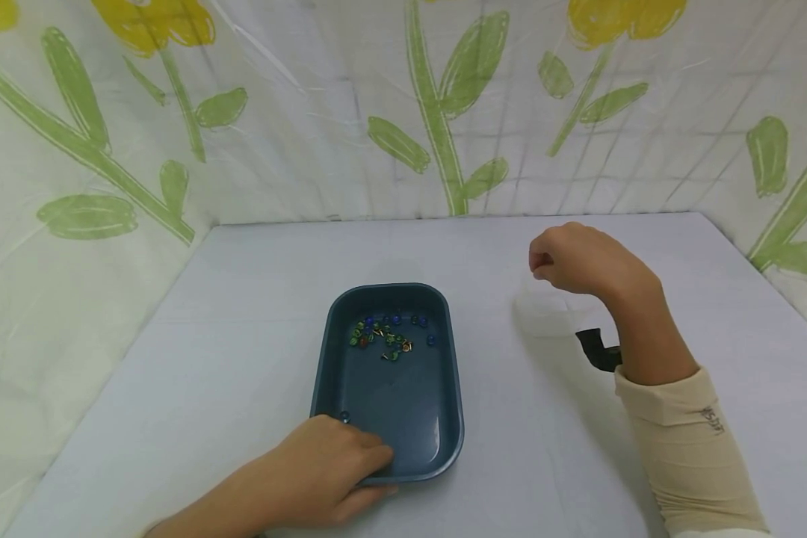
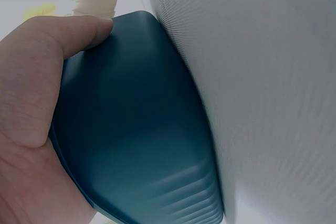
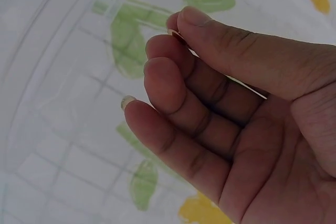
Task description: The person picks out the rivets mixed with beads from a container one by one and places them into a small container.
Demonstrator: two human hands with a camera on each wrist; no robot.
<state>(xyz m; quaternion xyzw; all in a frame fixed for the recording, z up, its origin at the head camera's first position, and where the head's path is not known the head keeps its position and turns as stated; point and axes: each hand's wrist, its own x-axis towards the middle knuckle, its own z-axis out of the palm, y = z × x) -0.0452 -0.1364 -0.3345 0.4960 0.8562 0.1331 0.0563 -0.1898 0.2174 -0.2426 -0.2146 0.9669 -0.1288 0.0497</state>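
Note:
My left hand [image 1: 329,471] grips the near left corner of a dark blue-green rectangular tray [image 1: 455,373], fingers over the rim and thumb against the outside wall. In the left wrist view the thumb [image 2: 79,32] lies along the tray's outer side [image 2: 136,103]. Small glass beads [image 1: 390,340] in blue, green and amber, some with gold-coloured metal, lie mostly toward the tray's far end. Above a clear container [image 1: 545,314], my right hand [image 1: 585,258] pinches a tiny dark-red, pale-edged thing [image 3: 177,36] between thumb and index finger; most of it is hidden.
A white cloth covers the table [image 1: 242,314]. Behind it hangs a pale curtain [image 1: 309,149] with painted yellow flowers and green leaves. One blue bead [image 1: 344,416] sits apart, close to my left hand. A black bent piece [image 1: 598,351] juts from the right wrist.

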